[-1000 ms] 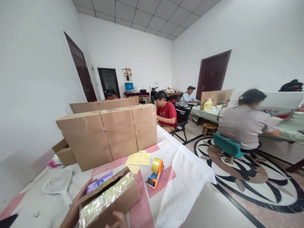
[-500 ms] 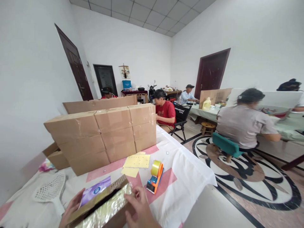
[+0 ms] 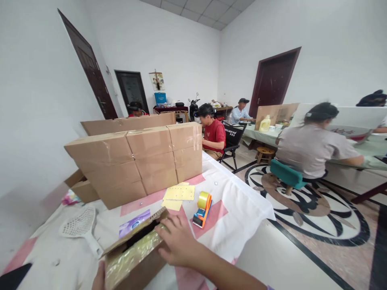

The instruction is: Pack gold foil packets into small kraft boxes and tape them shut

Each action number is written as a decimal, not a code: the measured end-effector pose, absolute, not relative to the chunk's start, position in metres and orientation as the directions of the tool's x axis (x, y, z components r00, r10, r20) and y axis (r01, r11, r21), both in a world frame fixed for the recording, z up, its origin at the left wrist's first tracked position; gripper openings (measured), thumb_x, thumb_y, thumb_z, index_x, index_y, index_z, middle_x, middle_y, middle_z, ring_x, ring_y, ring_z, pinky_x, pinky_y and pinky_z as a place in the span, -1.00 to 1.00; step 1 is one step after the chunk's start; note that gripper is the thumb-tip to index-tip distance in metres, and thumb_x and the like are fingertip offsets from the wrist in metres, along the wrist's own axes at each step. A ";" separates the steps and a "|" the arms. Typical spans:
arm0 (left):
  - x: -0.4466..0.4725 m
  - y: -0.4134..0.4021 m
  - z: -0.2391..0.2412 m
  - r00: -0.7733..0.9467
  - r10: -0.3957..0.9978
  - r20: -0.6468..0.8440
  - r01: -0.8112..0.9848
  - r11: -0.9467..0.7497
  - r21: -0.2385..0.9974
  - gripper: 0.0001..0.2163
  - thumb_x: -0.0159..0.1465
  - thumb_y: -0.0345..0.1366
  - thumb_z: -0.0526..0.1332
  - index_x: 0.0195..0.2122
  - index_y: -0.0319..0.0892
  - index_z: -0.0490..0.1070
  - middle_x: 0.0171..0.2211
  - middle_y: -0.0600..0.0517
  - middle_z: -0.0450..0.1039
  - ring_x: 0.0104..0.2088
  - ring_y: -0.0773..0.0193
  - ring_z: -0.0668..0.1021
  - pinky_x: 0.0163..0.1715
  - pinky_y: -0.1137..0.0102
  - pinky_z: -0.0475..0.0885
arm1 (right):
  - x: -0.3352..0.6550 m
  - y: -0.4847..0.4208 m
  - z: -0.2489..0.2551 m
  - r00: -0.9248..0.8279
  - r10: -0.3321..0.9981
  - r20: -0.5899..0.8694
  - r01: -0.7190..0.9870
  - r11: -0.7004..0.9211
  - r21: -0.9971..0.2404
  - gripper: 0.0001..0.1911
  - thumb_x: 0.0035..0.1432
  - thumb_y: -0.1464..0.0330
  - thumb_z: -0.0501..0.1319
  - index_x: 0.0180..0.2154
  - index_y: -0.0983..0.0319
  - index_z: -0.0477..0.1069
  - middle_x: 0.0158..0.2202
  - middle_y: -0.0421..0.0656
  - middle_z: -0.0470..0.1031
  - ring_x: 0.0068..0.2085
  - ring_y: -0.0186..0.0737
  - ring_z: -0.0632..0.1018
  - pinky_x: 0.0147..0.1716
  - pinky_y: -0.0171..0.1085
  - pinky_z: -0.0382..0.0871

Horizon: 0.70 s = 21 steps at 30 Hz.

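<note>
My small carton (image 3: 133, 257) sits at the near edge of the counter (image 3: 238, 209), whose right edge drops away at 3 o'clock; bare cloth lies open toward the tape dispenser (image 3: 202, 204) at 1 o'clock. Stacked boxes (image 3: 136, 161) wall off 12 o'clock. My right hand (image 3: 177, 243) lies flat, fingers (image 3: 165, 227) spread on the carton's right end and taped top, gripping nothing. My left hand (image 3: 99, 280) touches its near left corner; its grip I cannot tell. The carton's long axis runs from 7 to 1 o'clock.
</note>
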<state>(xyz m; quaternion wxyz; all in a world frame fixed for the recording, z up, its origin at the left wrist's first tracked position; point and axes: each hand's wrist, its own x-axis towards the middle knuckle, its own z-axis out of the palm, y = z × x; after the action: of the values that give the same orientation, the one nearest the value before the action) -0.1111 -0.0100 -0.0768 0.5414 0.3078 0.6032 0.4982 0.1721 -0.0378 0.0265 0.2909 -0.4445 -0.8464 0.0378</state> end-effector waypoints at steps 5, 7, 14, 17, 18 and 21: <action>-0.116 0.001 -0.050 -0.268 0.944 -0.192 -0.188 0.144 0.972 -0.04 -0.01 0.45 0.19 0.24 -0.19 0.42 0.07 -0.07 0.60 0.28 -0.28 0.39 0.33 0.03 0.31 | 0.157 -0.036 0.031 -0.395 0.815 0.424 0.773 0.545 -0.325 -0.25 0.08 0.16 0.36 0.26 0.16 0.25 0.16 0.00 0.35 0.20 0.09 0.30 0.21 0.12 0.18; -0.124 0.003 -0.033 -0.225 0.971 -0.076 -0.141 0.045 0.989 -0.18 0.14 0.36 0.17 0.18 -0.26 0.45 0.15 -0.15 0.53 0.29 -0.20 0.40 0.34 0.10 0.28 | 0.151 -0.039 0.035 -0.382 0.826 0.415 0.788 0.526 -0.320 -0.25 0.05 0.20 0.41 0.25 0.19 0.27 0.14 0.02 0.33 0.18 0.08 0.31 0.20 0.10 0.20; -0.146 0.002 0.028 -0.012 0.940 0.340 0.352 -0.314 0.882 -0.52 0.28 0.07 0.22 0.07 -0.18 0.48 0.16 -0.19 0.45 0.23 -0.05 0.44 0.25 0.09 0.34 | 0.142 -0.049 0.038 -0.490 0.754 0.438 0.765 0.613 -0.200 -0.23 0.15 0.24 0.42 0.30 0.25 0.20 0.07 0.10 0.29 0.10 0.08 0.35 0.11 0.11 0.31; -0.152 0.003 0.053 0.245 0.925 0.289 0.469 -0.374 0.800 -0.55 0.28 0.01 0.27 0.12 -0.10 0.46 0.21 -0.15 0.41 0.26 -0.03 0.41 0.31 0.05 0.26 | 0.144 -0.053 0.034 -0.479 0.730 0.487 0.763 0.621 -0.181 -0.40 0.26 0.26 0.31 0.26 0.23 0.25 0.01 0.07 0.31 0.04 0.06 0.37 0.03 0.08 0.37; -0.153 0.003 0.059 0.324 0.915 0.242 0.479 -0.379 0.792 -0.54 0.28 0.00 0.27 0.15 -0.07 0.45 0.24 -0.14 0.39 0.27 -0.03 0.39 0.32 0.05 0.23 | 0.146 -0.055 0.033 -0.470 0.719 0.513 0.758 0.626 -0.183 -0.49 0.30 0.31 0.26 0.23 0.21 0.28 -0.03 0.04 0.31 0.01 0.02 0.38 0.00 0.04 0.39; -0.154 0.004 0.071 0.497 0.859 0.119 0.513 -0.402 0.759 -0.50 0.27 -0.03 0.29 0.22 -0.03 0.42 0.29 -0.13 0.34 0.29 -0.04 0.37 0.31 0.08 0.25 | 0.150 -0.062 0.031 -0.442 0.645 0.623 0.718 0.671 -0.185 -0.64 0.32 0.48 0.13 0.11 0.13 0.39 -0.14 -0.07 0.30 -0.08 -0.10 0.40 -0.11 -0.11 0.42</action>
<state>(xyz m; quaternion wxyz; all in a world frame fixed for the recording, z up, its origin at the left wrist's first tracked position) -0.1539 0.0036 0.0705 0.3371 0.7968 0.4305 0.2571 0.1501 -0.0619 0.0309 0.3422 -0.4022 -0.8475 -0.0532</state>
